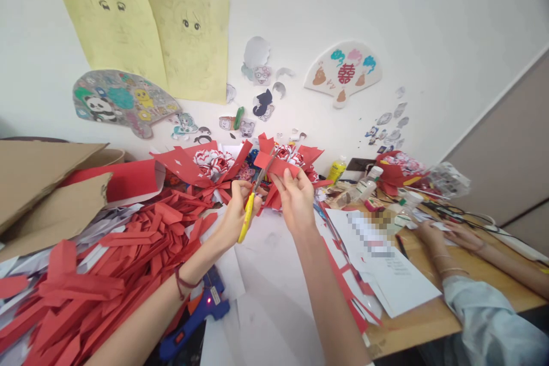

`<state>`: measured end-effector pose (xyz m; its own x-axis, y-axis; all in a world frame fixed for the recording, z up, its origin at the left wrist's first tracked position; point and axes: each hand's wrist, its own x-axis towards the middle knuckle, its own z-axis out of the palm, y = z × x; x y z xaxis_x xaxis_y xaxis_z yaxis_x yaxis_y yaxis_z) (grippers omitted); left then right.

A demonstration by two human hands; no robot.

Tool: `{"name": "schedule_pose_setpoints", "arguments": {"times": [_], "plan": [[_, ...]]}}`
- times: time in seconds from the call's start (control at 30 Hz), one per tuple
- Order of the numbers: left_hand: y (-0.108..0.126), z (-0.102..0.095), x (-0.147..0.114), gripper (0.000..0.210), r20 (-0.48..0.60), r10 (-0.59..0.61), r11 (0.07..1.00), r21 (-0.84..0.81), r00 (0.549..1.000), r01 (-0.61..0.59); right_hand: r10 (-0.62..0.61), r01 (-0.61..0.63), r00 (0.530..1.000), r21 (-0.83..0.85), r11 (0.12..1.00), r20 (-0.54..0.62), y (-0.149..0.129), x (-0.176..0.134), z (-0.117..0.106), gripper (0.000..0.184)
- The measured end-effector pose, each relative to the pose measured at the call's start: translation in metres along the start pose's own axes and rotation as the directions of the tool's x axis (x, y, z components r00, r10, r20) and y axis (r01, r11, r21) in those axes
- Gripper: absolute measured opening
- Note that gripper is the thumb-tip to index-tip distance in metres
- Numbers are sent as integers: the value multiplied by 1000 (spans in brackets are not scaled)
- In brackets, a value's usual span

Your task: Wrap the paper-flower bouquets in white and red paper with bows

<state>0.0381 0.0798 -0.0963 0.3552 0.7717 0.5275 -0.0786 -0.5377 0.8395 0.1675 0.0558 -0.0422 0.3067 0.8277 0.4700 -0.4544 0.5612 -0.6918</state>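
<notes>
My left hand point(237, 210) is closed around yellow-handled scissors point(246, 218), whose blades point up and to the right. The blades lie across a strip of red paper point(281, 168) at its left part. Pinched between thumb and fingers, the red strip is in my right hand point(295, 199). Both hands are raised above a white sheet point(270, 274). Just behind them are red-and-white paper flowers point(213, 161) with red paper wraps. A large heap of folded red paper strips point(128, 257) spreads to the left of my left hand.
A blue glue gun point(193, 323) with a lit red light lies below my left forearm. Cardboard point(47, 177) covers the far left. Right of me are printed paper point(386, 271), bottles point(368, 183), cables and another person's hands point(433, 235).
</notes>
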Motion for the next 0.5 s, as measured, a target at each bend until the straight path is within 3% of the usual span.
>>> {"name": "schedule_pose_setpoints", "arguments": {"times": [0.5], "plan": [[4, -2, 1, 26, 9, 5, 998, 70, 1000, -5, 5, -5, 1000, -3, 1000, -3, 3, -2, 2, 18]]}}
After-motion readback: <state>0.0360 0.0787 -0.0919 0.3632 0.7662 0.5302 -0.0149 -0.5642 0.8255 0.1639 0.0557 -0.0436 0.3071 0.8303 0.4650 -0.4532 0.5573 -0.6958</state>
